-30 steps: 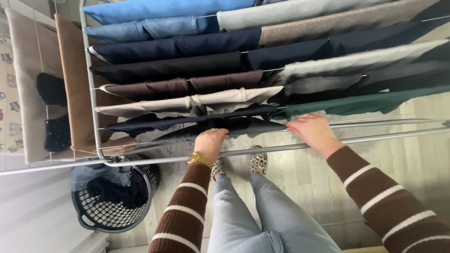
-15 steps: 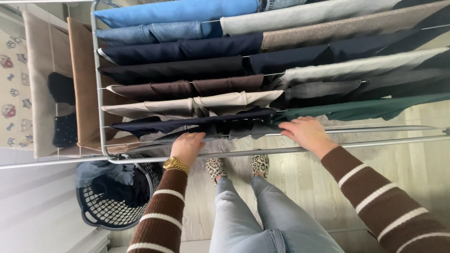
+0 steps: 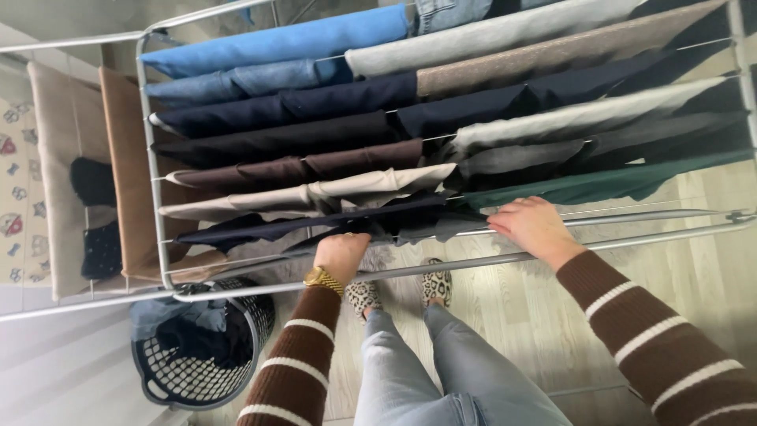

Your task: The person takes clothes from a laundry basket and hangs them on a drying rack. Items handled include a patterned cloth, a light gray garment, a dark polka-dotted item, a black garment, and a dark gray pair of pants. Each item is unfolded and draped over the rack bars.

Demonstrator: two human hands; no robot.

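A metal drying rack (image 3: 552, 254) stands in front of me, hung with rows of clothes in blue, navy, black, brown, beige, grey and green. My left hand (image 3: 341, 253), with a gold watch on the wrist, rests on a dark garment (image 3: 378, 222) draped over the nearest loaded rail. My right hand (image 3: 533, 224) lies flat on the right end of that same garment, by the green cloth (image 3: 607, 183). Fingers of both hands press on the fabric. I wear a brown striped sweater and light jeans.
A dark laundry basket (image 3: 201, 347) with clothes in it sits on the floor at the lower left, under the rack's corner. The rack's left wing (image 3: 87, 292) holds beige and tan cloths and dark small items. Wooden floor lies below.
My left hand slid left along the dark garment, then came back a little to the right. The right hand stayed near the garment's right end. The view shifted slightly.
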